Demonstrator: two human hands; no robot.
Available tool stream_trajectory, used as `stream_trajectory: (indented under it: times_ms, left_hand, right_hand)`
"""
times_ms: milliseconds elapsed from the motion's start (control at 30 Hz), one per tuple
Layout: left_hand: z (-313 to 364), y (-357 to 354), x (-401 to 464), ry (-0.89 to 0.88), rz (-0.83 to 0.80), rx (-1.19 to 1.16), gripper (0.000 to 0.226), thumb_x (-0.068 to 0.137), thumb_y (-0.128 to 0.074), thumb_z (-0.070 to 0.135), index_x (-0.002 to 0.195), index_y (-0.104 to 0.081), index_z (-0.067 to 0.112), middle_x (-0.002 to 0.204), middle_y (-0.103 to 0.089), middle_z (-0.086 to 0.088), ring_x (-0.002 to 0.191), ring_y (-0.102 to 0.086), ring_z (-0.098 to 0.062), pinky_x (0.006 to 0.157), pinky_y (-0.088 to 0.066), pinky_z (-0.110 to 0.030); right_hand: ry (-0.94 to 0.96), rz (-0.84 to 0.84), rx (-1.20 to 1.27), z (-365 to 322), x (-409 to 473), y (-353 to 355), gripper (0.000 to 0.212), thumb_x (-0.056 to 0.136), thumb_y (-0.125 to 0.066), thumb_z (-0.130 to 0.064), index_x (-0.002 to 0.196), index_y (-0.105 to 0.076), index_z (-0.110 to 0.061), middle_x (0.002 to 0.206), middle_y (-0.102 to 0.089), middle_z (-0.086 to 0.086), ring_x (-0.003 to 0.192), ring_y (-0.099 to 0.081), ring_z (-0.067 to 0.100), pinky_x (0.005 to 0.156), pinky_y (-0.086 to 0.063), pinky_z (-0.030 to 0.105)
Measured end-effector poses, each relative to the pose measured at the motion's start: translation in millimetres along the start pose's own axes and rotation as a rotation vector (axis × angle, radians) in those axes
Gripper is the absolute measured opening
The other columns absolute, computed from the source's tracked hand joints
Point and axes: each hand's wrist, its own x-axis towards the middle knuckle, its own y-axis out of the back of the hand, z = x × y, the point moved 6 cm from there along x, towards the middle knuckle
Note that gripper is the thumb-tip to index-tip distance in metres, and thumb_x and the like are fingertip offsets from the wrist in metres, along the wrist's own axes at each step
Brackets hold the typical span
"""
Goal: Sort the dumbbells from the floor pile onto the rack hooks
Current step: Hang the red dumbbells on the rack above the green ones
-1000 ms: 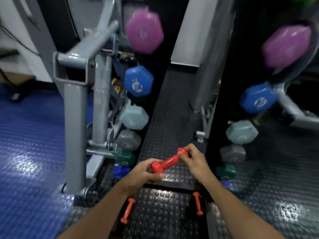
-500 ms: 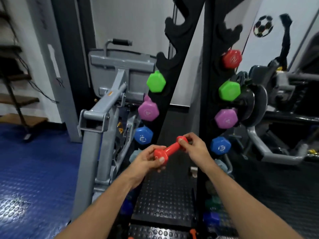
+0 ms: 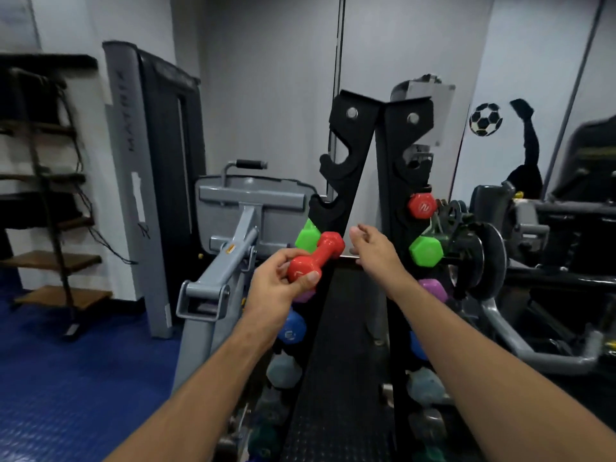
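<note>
My left hand (image 3: 276, 285) grips the near head of a small red dumbbell (image 3: 316, 258), held up in front of the black A-frame rack (image 3: 346, 151). The dumbbell's far head points up and right, just below a bare hook on the left upright (image 3: 321, 208). My right hand (image 3: 375, 248) hovers beside that far head with fingers loosely curled, holding nothing. On the rack hang a red dumbbell (image 3: 422, 205), green ones (image 3: 426, 251) (image 3: 306, 237), a purple one (image 3: 433, 290) and blue ones (image 3: 290, 331) lower down. The top hooks are bare.
A grey weight machine (image 3: 233, 241) stands close on the left of the rack. More gym machines and a weight plate (image 3: 490, 258) crowd the right. A wooden shelf unit (image 3: 50, 195) stands far left. Blue studded flooring (image 3: 83, 378) covers the left; a black mat (image 3: 346, 361) runs under the rack.
The view has tilted up from the floor to the rack's top. The red dumbbell has risen to the upper hooks. My right hand has let go of its far head.
</note>
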Motion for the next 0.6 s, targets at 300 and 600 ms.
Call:
stream_trajectory:
  times_ms: [300, 600]
  left_hand:
    - [70.5, -0.1, 64.3, -0.17, 0.176, 0.39, 0.038, 0.08, -0.085, 0.019, 0.111, -0.065, 0.025, 0.102, -0.068, 0.008, 0.093, -0.069, -0.012, 0.09, -0.059, -0.038]
    - [56.0, -28.1, 135.0, -0.181, 0.213, 0.643, 0.043, 0.077, -0.087, 0.025, 0.113, -0.063, 0.022, 0.104, -0.069, 0.002, 0.094, -0.067, -0.017, 0.089, -0.057, -0.038]
  right_hand:
    - [0.002, 0.069, -0.028, -34.3, 47.4, -14.8, 0.08, 0.096, -0.052, -0.06, 0.161, -0.032, -0.016, 0.143, -0.06, 0.008, 0.128, -0.059, 0.027, 0.109, -0.047, 0.044]
    - [0.057, 0.176, -0.205, -26.1, 51.2, -22.7, 0.047, 0.107, -0.05, -0.035, 0.15, -0.048, -0.016, 0.123, -0.069, 0.017, 0.117, -0.063, 0.038, 0.089, -0.048, 0.037]
